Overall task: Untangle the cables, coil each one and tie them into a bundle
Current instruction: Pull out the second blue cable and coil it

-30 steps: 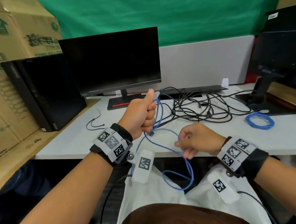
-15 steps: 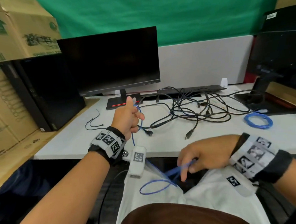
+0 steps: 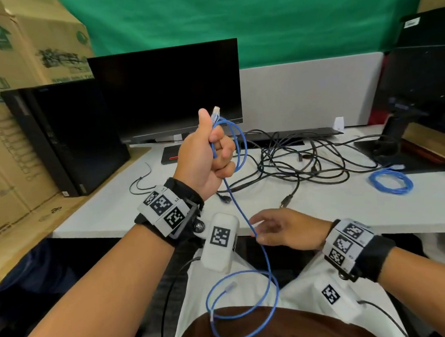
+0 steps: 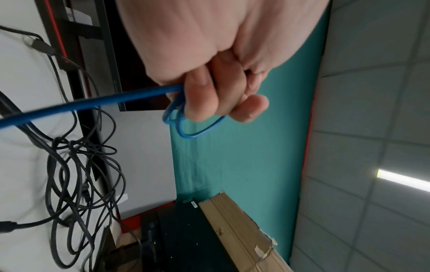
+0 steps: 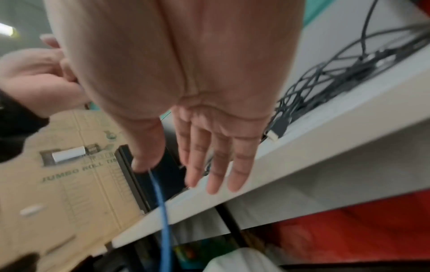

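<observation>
My left hand [image 3: 207, 153] is raised above the white table [image 3: 115, 216] and grips a thin blue network cable [image 3: 238, 206]. Two loops hang from the fist and the clear plug [image 3: 216, 111] sticks up beside the thumb. In the left wrist view the fingers [image 4: 209, 92] curl round the blue cable [image 4: 93, 101]. The cable runs down past my right hand [image 3: 280, 230], which is flat and open at the table's front edge; its thumb [image 5: 144, 156] touches the blue cable [image 5: 163, 202]. The cable's loose end lies curled on my lap [image 3: 251, 310].
A tangle of black cables [image 3: 307, 163] lies mid-table, and a coiled blue cable [image 3: 390, 182] to its right. A thin black tie [image 3: 141, 178] lies at the left. Behind stand a monitor [image 3: 167, 91], a black PC tower [image 3: 65, 136], cardboard boxes [image 3: 15, 76] and a second monitor stand [image 3: 396, 137].
My left hand has risen with the cable and now holds loops in its fist. My right hand let go of its pinch, opened, and moved up to the table edge.
</observation>
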Demonstrator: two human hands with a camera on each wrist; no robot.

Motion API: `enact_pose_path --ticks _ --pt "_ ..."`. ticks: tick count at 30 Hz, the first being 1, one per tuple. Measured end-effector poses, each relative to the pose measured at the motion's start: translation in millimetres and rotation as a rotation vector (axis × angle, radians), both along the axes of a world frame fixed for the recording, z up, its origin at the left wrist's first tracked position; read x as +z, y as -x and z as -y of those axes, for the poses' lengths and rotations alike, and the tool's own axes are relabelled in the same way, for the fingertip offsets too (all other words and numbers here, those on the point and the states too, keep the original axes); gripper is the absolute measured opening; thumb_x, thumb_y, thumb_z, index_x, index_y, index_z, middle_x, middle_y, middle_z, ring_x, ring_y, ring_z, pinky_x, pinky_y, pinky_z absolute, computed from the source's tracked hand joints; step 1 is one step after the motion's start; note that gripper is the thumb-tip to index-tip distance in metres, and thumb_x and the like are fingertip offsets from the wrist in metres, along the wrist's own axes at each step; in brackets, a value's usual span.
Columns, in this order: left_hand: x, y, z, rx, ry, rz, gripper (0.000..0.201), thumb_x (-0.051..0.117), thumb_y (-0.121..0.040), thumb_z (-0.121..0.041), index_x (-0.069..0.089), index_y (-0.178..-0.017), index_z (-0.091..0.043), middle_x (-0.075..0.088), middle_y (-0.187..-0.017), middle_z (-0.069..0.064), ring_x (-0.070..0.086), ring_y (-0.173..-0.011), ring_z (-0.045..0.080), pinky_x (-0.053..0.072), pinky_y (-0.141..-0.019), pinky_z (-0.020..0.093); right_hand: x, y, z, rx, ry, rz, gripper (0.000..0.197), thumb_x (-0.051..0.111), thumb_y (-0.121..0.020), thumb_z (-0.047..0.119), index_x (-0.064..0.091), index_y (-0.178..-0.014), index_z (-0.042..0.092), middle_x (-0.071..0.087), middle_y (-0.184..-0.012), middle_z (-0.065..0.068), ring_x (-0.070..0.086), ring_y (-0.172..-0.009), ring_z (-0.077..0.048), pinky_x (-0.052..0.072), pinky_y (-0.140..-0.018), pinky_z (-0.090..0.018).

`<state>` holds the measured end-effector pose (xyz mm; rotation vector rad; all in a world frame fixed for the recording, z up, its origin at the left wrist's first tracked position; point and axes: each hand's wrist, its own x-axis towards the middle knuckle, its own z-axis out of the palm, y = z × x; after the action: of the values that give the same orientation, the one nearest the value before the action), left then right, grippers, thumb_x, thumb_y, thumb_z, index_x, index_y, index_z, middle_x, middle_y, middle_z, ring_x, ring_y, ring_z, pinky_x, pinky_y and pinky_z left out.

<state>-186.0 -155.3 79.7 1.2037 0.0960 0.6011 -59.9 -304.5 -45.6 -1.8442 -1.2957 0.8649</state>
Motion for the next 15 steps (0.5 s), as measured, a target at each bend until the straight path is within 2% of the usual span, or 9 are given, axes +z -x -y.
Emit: enact_pose_path --ticks 2,4,5,8,10,12,13,15 --pt "-0.5 -0.3 5.9 -0.032 -0.028 -0.009 0.055 0.027 -0.103 -0.058 0.037 -0.062 -0.022 0.040 -0.046 -0.004 0.015 -0.038 0.008 0.010 -0.043 0.025 7.5 2.7 -2.9 0.021 -0.103 -0.193 0.011 0.056 -0.098 0.003 0.065 -0.105 0.006 0.073 -0.087 -0.011 0.068 -0.081 -0.018 0.055 -0.082 -0.027" --pt "-1.8 0.8 5.7 -0.069 -0.022 -0.026 0.055 0.029 -0.103 -0.058 0.037 -0.061 -0.023 0.037 -0.046 -0.005 0.016 -0.037 0.008 0.010 -0.042 0.024 20.9 3.0 -3.3 0.019 -0.172 -0.345 0.019 0.049 -0.101 0.005 0.064 -0.090 0.007 0.061 -0.063 -0.004 0.063 -0.057 -0.018 0.057 -0.068 -0.030" --pt "-1.9 1.6 3.6 -0.107 -0.012 -0.043 0.056 0.030 -0.102 -0.058 0.037 -0.060 -0.023 0.035 -0.046 -0.005 0.016 -0.036 0.008 0.010 -0.041 0.023 28.0 1.4 -2.4 -0.016 -0.201 -0.378 0.021 0.049 -0.102 0.010 0.062 -0.086 0.008 0.051 -0.056 0.000 0.054 -0.047 -0.015 0.057 -0.061 -0.032" --pt "-3.9 5.2 -2.9 -0.338 -0.090 -0.182 0.054 0.038 -0.097 -0.063 0.039 -0.058 -0.025 0.030 -0.043 -0.008 0.017 -0.033 0.007 0.014 -0.041 0.019 48.8 -11.2 3.3 -0.240 -0.206 -0.375 0.031 0.056 -0.100 0.034 0.052 -0.074 0.017 0.030 -0.053 0.007 0.028 -0.038 -0.010 0.048 -0.044 -0.028" --pt "-10.8 6.8 -4.6 -0.440 -0.311 -0.327 0.053 0.043 -0.092 -0.066 0.040 -0.058 -0.026 0.032 -0.042 -0.006 0.018 -0.034 0.010 0.015 -0.042 0.021 62.0 -21.9 8.2 -0.423 -0.178 -0.404 0.040 0.062 -0.093 0.046 0.044 -0.065 0.024 0.021 -0.054 0.007 0.019 -0.038 -0.010 0.038 -0.040 -0.023" --pt "-19.8 6.2 -4.0 -0.422 -0.538 -0.471 0.054 0.043 -0.093 -0.066 0.040 -0.057 -0.025 0.043 -0.043 0.001 0.018 -0.036 0.012 0.017 -0.042 0.019 74.2 -31.5 14.4 -0.524 -0.197 -0.493 0.045 0.061 -0.092 0.051 0.039 -0.063 0.026 0.015 -0.054 0.007 0.014 -0.037 -0.010 0.033 -0.040 -0.020" --pt "-24.0 5.0 -3.5 -0.383 -0.611 -0.517 0.055 0.041 -0.095 -0.065 0.040 -0.057 -0.024 0.055 -0.049 0.007 0.017 -0.036 0.013 0.020 -0.041 0.017 80.4 -35.3 17.4 -0.543 -0.233 -0.550 0.044 0.057 -0.094 0.051 0.039 -0.064 0.025 0.015 -0.053 0.007 0.013 -0.035 -0.009 0.030 -0.039 -0.020" --pt "-30.6 2.2 -2.8 -0.318 -0.658 -0.541 0.056 0.038 -0.099 -0.062 0.040 -0.060 -0.021 0.074 -0.076 0.016 0.015 -0.037 0.012 0.022 -0.041 0.017 92.8 -35.3 22.4 -0.524 -0.327 -0.651 0.037 0.050 -0.100 0.045 0.048 -0.073 0.020 0.019 -0.050 0.009 0.014 -0.034 -0.006 0.025 -0.037 -0.018"
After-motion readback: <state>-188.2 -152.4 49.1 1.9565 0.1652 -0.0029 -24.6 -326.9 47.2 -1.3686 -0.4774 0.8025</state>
